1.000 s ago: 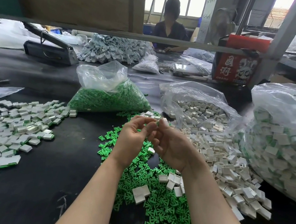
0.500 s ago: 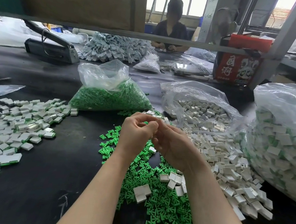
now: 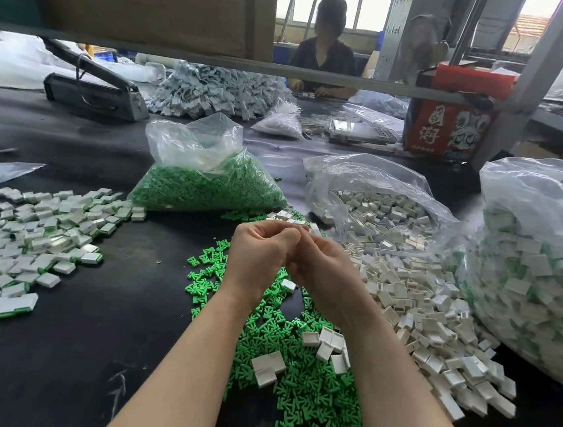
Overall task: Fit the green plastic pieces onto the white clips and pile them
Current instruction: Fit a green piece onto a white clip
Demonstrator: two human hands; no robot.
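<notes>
A white clip [image 3: 301,228] sits pinched at the fingertips where the 2 hands meet, raised above the black table [image 3: 71,348]; only a pale sliver of it shows, and whether a green piece is already seated in it cannot be told from this angle. The left hand [image 3: 257,255] has its fingers curled in tight over the clip, knuckles toward the camera, and the right hand [image 3: 322,272] curls against it from the other side, the 2 hands touching. Directly beneath them lies a loose scatter of green plastic pieces [image 3: 308,388], with a few white clips [image 3: 267,367] lying on top of it. To the right of the hands, a heap of white clips [image 3: 428,313] spills from an open clear bag [image 3: 371,194]. Beyond the hands stands a clear bag of green pieces [image 3: 207,185]. Well to the left, a spread pile of assembled clips [image 3: 30,240] shows green edges under white faces. At the far right, a large clear bag [image 3: 539,272] bulges with more white-and-green parts. Across the table another person [image 3: 323,52] sits working, and a red printed box [image 3: 450,126] stands near a metal post.
</notes>
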